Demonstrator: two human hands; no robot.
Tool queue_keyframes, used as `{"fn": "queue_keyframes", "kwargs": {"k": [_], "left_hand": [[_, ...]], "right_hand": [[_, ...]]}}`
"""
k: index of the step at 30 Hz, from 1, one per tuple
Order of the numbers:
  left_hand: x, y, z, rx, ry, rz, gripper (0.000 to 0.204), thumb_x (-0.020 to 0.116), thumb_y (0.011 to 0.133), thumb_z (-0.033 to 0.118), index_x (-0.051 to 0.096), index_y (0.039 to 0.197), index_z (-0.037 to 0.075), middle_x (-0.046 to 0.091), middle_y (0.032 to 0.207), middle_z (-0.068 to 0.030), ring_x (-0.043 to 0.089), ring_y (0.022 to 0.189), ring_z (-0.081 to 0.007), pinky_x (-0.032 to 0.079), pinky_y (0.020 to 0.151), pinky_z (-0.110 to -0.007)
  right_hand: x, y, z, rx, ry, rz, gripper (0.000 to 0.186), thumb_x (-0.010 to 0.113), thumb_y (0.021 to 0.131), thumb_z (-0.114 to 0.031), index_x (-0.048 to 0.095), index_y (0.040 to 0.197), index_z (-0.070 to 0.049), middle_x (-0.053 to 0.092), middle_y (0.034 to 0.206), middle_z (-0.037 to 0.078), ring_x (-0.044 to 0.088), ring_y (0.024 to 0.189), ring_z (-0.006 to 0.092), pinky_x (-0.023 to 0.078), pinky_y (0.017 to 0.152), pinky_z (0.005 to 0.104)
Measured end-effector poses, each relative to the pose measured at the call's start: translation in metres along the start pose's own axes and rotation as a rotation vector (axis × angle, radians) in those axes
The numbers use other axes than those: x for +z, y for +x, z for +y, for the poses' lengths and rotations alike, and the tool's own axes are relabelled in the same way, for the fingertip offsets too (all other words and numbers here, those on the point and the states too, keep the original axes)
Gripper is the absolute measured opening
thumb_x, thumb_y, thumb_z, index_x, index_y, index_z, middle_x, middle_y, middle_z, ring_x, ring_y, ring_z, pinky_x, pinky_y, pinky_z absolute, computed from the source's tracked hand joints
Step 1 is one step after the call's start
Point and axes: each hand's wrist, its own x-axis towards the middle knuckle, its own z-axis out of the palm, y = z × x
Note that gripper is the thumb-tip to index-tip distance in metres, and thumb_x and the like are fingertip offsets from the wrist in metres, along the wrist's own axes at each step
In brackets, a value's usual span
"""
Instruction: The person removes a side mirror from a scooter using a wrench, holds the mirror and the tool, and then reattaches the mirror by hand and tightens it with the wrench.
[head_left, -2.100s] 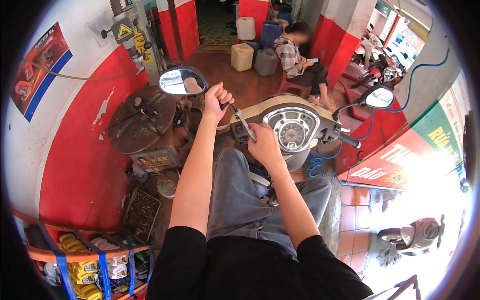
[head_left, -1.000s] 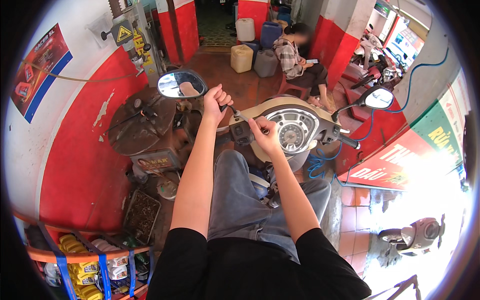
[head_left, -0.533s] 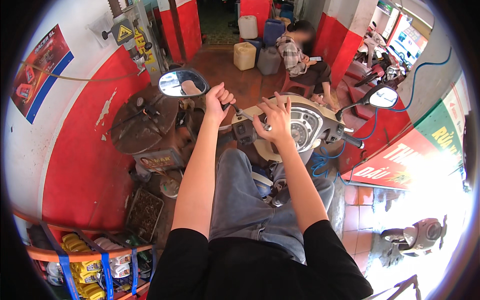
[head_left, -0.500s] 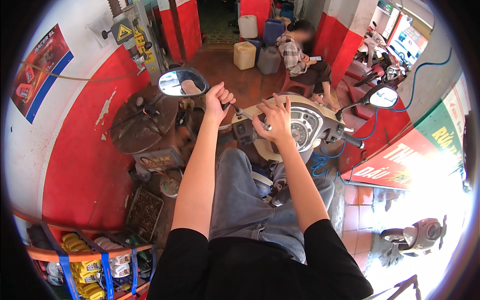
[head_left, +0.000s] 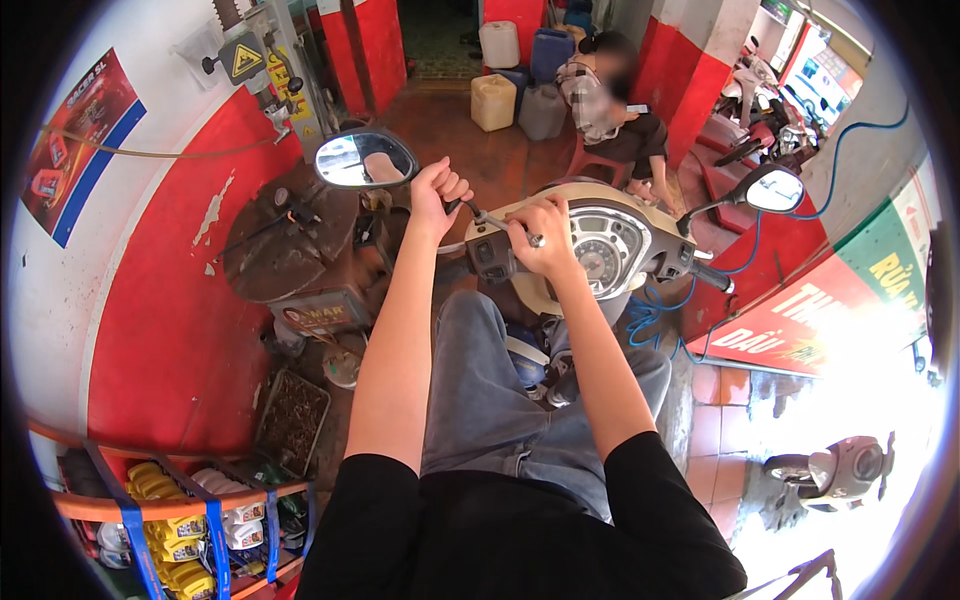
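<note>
Head view: right hand (head_left: 541,235) partly hides the wrench (head_left: 495,222).

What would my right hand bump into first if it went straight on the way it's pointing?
Probably the beige scooter cowl, just ahead of your right hand; this single view doesn't show clearly whether it would touch or pass above.

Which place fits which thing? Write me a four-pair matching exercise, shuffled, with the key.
1. Left hand
2. Right hand
3. Yellowish boxy plastic jerrycan
4. Thin coiled blue hose

A. Beside the red-and-green sign
B. On the silver metal tool
C. At the stem of the black oval left mirror
D. Before the white plastic jerrycan

Pairs: 1C, 2B, 3D, 4A
</note>
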Motion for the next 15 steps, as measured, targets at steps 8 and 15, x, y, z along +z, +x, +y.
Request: {"fn": "queue_keyframes", "kwargs": {"k": [8, 15], "left_hand": [[-0.001, -0.002, -0.001, 0.015, 0.005, -0.002, 0.050, 0.054, 0.088, 0.021, 0.018, 0.054, 0.019, 0.016, 0.050, 0.0030, 0.021, 0.048, -0.0131, 0.030, 0.057, -0.031], [0.003, -0.002, -0.002, 0.040, -0.006, 0.038, 0.049, 0.052, 0.090, 0.022, 0.018, 0.055, 0.020, 0.016, 0.051, 0.0035, 0.021, 0.049, -0.0127, 0.030, 0.057, -0.031]], "right_hand": [[0.001, 0.002, -0.007, 0.100, 0.130, 0.000, 0.021, 0.056, 0.075, -0.018, 0.074, 0.072, -0.008, 0.068, 0.071, 0.012, 0.064, 0.082, 0.0302, 0.035, 0.097, 0.0459], [0.000, -0.010, -0.038, 0.456, 0.279, 0.226, 0.034, 0.062, 0.091, -0.032, 0.074, 0.072, -0.006, 0.067, 0.070, 0.010, 0.066, 0.075, 0.0284, 0.042, 0.095, 0.0426]]}}
